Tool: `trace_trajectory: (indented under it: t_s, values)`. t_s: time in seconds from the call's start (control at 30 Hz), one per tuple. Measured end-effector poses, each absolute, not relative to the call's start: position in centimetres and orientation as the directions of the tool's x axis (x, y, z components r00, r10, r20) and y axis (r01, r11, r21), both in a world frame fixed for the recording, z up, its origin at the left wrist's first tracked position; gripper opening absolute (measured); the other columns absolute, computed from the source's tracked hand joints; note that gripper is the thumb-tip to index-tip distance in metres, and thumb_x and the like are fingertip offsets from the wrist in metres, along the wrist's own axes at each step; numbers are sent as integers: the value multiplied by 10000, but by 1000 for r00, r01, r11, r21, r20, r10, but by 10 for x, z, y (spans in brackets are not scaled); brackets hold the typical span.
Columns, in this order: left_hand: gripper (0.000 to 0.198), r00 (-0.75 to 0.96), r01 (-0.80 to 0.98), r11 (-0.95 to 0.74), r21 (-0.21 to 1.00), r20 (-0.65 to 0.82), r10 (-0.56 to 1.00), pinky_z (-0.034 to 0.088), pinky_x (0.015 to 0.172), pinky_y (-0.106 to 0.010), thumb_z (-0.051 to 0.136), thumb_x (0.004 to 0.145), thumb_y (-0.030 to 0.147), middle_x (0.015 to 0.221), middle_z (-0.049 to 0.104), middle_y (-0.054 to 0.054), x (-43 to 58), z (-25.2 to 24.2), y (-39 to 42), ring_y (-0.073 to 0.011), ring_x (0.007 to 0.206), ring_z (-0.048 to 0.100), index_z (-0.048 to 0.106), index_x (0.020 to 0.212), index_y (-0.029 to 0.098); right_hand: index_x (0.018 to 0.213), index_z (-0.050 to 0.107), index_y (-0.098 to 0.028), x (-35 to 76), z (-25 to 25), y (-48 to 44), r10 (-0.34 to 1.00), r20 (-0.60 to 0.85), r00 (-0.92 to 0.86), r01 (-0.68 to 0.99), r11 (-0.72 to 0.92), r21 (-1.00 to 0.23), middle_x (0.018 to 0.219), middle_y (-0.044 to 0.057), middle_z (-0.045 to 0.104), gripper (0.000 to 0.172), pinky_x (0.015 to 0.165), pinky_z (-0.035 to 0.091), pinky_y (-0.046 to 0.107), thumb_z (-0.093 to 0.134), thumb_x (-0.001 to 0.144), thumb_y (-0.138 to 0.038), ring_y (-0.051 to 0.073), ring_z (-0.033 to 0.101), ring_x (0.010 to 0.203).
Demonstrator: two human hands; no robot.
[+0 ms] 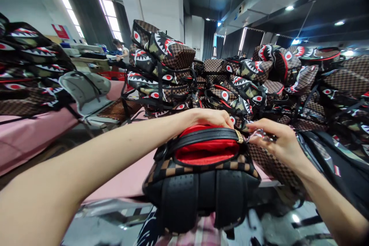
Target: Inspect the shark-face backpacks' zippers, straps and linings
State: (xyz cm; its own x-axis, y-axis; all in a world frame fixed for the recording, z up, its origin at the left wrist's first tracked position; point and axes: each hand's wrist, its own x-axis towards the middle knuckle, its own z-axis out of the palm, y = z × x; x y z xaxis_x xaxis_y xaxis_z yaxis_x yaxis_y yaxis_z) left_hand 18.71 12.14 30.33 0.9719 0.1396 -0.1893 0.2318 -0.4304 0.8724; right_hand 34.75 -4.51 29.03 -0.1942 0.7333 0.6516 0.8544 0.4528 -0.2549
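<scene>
A brown-and-black checkered backpack (201, 173) with black shoulder straps stands at the edge of a pink-covered table, its top open on a red lining (206, 152). Across the opening runs a black handle (207, 134) with a gold-coloured buckle at its right end. My left hand (217, 117) reaches over the far side of the opening, its fingers bent down behind the bag and partly hidden. To the right of the buckle, my right hand (272, 136) pinches something small and shiny at the bag's right edge, too blurred to name.
Stacks of shark-mouth patterned bags (173, 54) rise behind the backpack, with more at the far left and right. A grey chair (86, 92) stands at left. A dark bag (331, 169) lies at right. A person (123, 52) is in the background.
</scene>
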Motion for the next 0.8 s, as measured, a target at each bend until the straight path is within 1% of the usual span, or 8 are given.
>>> trace_trajectory:
  t_s: [0.1, 0.13, 0.17, 0.23, 0.33, 0.53, 0.63, 0.8]
  values:
    - [48, 963, 268, -373, 888, -239, 123, 419, 541, -217, 653, 583, 213, 577, 627, 3, 190, 305, 124, -110, 517, 510, 683, 595, 177, 1144, 549, -231, 367, 293, -38, 724, 684, -88, 961, 241, -132, 929, 53, 657, 463, 657, 467, 322, 653, 735, -422, 218, 624, 780]
    - [33, 963, 268, -364, 892, -244, 112, 423, 537, -216, 654, 573, 201, 565, 625, 5, 190, 306, 124, -108, 509, 507, 677, 570, 178, 1146, 541, -226, 371, 295, -36, 734, 672, -97, 973, 212, -90, 929, 57, 658, 452, 647, 458, 323, 636, 750, -421, 220, 622, 775]
    - [27, 963, 268, -357, 895, -249, 101, 426, 532, -216, 652, 564, 190, 556, 626, 6, 191, 307, 123, -108, 502, 505, 675, 554, 179, 1114, 554, -223, 374, 297, -35, 749, 649, -134, 975, 218, -51, 921, 57, 660, 388, 649, 448, 323, 610, 776, -404, 218, 617, 774]
    - [47, 961, 275, -347, 897, -261, 87, 428, 518, -214, 649, 540, 162, 564, 642, 6, 193, 309, 124, -113, 502, 514, 686, 557, 185, 995, 596, -224, 375, 305, -32, 757, 596, -267, 950, 311, 30, 878, 44, 663, 215, 692, 418, 329, 564, 826, -352, 203, 601, 781]
    - [149, 959, 282, -349, 894, -276, 69, 427, 502, -204, 638, 501, 124, 612, 675, 10, 196, 309, 128, -121, 526, 541, 710, 606, 202, 907, 626, -231, 371, 319, -25, 705, 536, -464, 873, 465, 145, 865, 29, 670, 134, 749, 351, 350, 567, 841, -331, 183, 573, 791]
    - [179, 953, 294, -317, 902, -301, 28, 449, 528, -210, 651, 494, 141, 637, 686, 15, 198, 305, 133, -135, 557, 564, 722, 643, 211, 926, 661, -269, 357, 342, -11, 626, 351, -696, 715, 646, 268, 862, 19, 680, 196, 749, 273, 358, 482, 896, -344, 159, 528, 792]
    - [170, 952, 301, -304, 904, -301, 47, 460, 548, -232, 681, 484, 139, 633, 685, 10, 198, 304, 132, -141, 557, 565, 716, 635, 208, 931, 666, -281, 347, 352, -8, 599, 257, -758, 652, 689, 318, 833, 15, 677, 238, 741, 254, 359, 442, 912, -358, 154, 506, 778]
    - [186, 957, 290, -324, 901, -272, 101, 475, 578, -266, 684, 454, 87, 622, 678, 5, 200, 303, 135, -160, 560, 572, 701, 603, 197, 893, 671, -290, 329, 370, -7, 582, 97, -807, 570, 728, 381, 771, 4, 662, 243, 698, 240, 352, 429, 920, -299, 160, 465, 752]
